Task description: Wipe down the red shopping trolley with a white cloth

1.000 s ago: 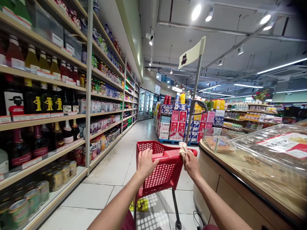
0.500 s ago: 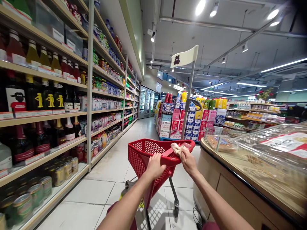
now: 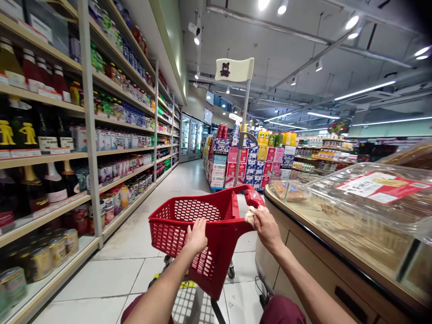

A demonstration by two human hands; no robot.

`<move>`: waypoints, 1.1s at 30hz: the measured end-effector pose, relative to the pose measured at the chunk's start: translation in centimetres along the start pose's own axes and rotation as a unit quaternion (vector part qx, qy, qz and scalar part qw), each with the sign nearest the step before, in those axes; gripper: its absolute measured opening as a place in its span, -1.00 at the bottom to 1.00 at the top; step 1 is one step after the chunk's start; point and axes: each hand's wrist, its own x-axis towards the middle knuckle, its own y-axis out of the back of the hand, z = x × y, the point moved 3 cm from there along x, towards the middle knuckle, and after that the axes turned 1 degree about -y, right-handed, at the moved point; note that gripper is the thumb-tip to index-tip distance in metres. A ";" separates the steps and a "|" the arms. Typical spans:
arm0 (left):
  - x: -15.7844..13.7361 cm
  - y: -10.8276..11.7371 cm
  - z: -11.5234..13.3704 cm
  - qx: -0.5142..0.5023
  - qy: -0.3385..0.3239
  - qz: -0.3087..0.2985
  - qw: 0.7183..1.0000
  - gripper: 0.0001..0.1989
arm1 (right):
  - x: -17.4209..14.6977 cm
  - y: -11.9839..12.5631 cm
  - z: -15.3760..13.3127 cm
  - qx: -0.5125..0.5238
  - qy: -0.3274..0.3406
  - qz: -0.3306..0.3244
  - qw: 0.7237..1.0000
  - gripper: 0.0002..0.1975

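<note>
A red plastic shopping cart stands in front of me, turned sideways, its perforated basket to the left and its red handle to the right. My left hand is closed over the near rim of the basket, its fingertips hooked over the top edge. In my right hand is a crumpled whitish cloth, pressed against the cart near the end of the handle. A pole rises behind the cart and bears a cream flag with a dark bear on it.
Shelves of bottles and cans line the left side. Close on the right stands a curved counter with a clear plastic food box on it. Stacked drink cartons stand ahead. A black cable lies on the tiled floor.
The cart has swung round, its basket now reaching further left and its side facing me. My hands have stayed on it. My view has shifted forward and to the right.
</note>
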 end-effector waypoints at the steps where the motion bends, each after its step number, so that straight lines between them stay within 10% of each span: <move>1: 0.2 -0.6 -0.2 0.001 -0.003 -0.001 1.000 -0.32 | -0.1 -0.5 -0.7 -0.035 0.012 -0.017 0.999 -0.70; 7: 0.0 -2.6 1.5 0.006 -0.034 -0.002 0.999 -0.32 | -1.1 -5.0 -4.8 -0.137 0.113 -0.091 0.980 -0.67; 14: -0.5 -2.7 2.8 0.022 -0.023 -0.057 0.998 -0.22 | -1.0 -1.6 2.8 -0.173 0.042 0.053 0.983 -0.71; 20: -0.5 -3.2 3.1 0.061 -0.031 -0.044 0.997 -0.18 | -1.8 -5.9 -2.8 -0.118 0.130 -0.022 0.984 -0.70; 28: -0.4 -2.2 3.6 0.090 -0.052 -0.024 0.994 -0.25 | 0.2 -0.2 -0.8 -0.129 0.093 0.028 0.987 -0.70; 33: 0.8 -2.1 3.5 0.118 -0.073 -0.005 0.990 -0.34 | 0.0 -3.9 -4.9 -0.170 0.143 -0.023 0.975 -0.81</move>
